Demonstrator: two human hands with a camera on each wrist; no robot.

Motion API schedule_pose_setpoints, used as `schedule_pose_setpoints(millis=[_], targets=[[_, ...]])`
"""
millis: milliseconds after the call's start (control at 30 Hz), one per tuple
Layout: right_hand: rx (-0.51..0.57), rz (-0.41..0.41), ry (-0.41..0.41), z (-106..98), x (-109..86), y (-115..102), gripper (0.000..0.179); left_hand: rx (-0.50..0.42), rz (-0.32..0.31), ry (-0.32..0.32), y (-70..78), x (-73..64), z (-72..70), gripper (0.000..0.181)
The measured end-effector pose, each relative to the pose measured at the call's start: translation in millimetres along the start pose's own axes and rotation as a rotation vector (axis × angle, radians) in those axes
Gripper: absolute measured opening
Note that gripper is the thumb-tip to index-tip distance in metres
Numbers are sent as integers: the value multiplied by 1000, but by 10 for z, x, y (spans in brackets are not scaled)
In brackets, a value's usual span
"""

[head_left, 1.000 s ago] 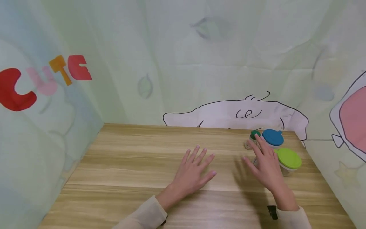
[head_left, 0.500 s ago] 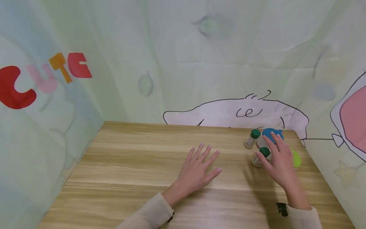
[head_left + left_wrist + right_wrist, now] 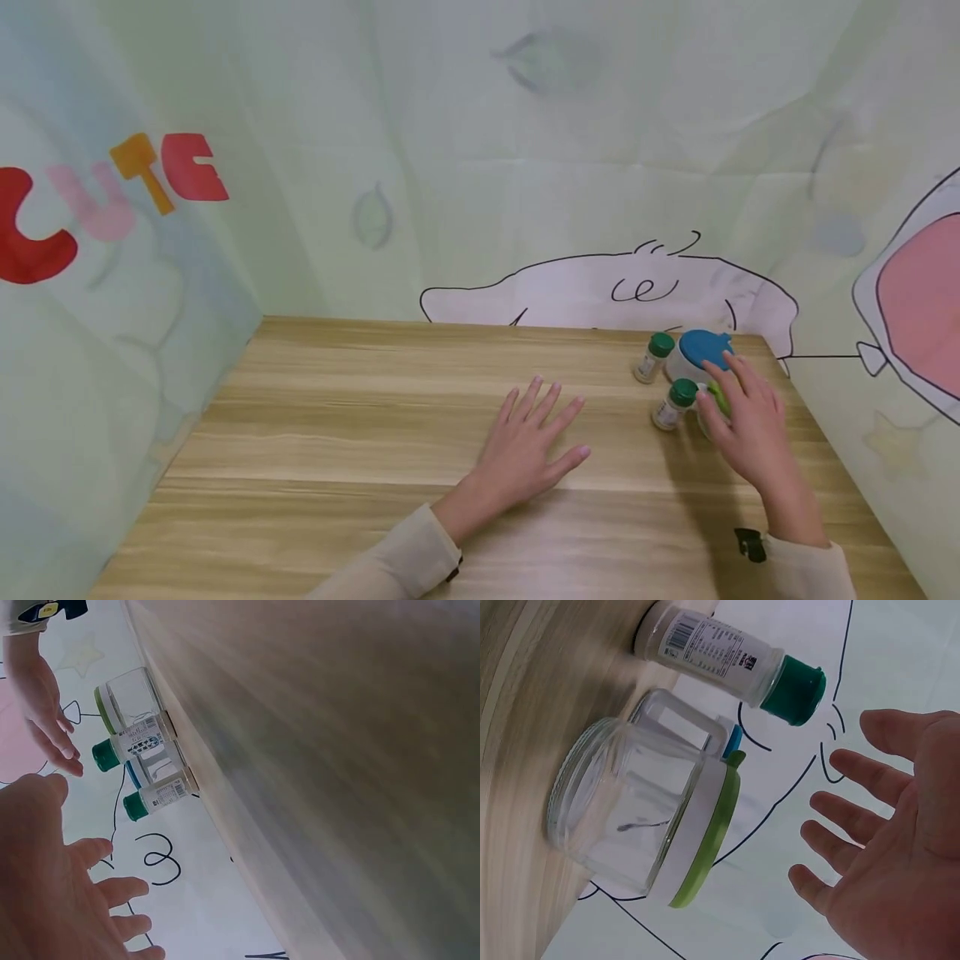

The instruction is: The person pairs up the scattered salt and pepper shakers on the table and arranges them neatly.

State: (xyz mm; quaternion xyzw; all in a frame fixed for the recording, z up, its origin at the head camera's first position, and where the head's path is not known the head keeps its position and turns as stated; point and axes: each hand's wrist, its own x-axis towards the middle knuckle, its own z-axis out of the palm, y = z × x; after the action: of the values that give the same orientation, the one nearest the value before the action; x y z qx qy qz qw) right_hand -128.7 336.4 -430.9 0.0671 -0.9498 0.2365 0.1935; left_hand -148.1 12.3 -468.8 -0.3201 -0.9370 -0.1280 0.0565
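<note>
My right hand (image 3: 753,425) hovers over the green-lidded glass jar (image 3: 630,802), fingers relaxed and spread, holding nothing. In the right wrist view a gap shows between the fingertips and the jar's green lid (image 3: 709,840). Just left of that jar stands a seasoning shaker with a dark green cap (image 3: 672,406). Behind it is a second, similar shaker (image 3: 654,358), beside a jar with a blue lid (image 3: 705,348). My left hand (image 3: 521,446) is held over the middle of the table, fingers spread, with nothing in it.
The wooden table (image 3: 337,450) is backed by a pale printed curtain (image 3: 450,167) that also rises along both sides. Both jars and both shakers stand grouped near the table's far right corner. Red, pink and orange letters mark the curtain's left side.
My right hand has moved right, off the shakers and over the green-lidded jar, uncovering both shakers. The left hand has shifted slightly right, still spread.
</note>
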Motion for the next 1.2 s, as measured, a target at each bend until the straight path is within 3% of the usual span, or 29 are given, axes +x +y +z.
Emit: schedule_pose_setpoints(millis=[533, 833, 1200], targets=[[-49, 177, -102, -31, 14, 215, 52, -1, -4, -15, -10, -5, -6, 70], [-81, 200, -146, -49, 39, 286, 56, -24, 37, -13, 14, -33, 23, 70], [-87, 235, -193, -99, 61, 277, 63, -23, 27, -15, -11, -25, -1, 68]])
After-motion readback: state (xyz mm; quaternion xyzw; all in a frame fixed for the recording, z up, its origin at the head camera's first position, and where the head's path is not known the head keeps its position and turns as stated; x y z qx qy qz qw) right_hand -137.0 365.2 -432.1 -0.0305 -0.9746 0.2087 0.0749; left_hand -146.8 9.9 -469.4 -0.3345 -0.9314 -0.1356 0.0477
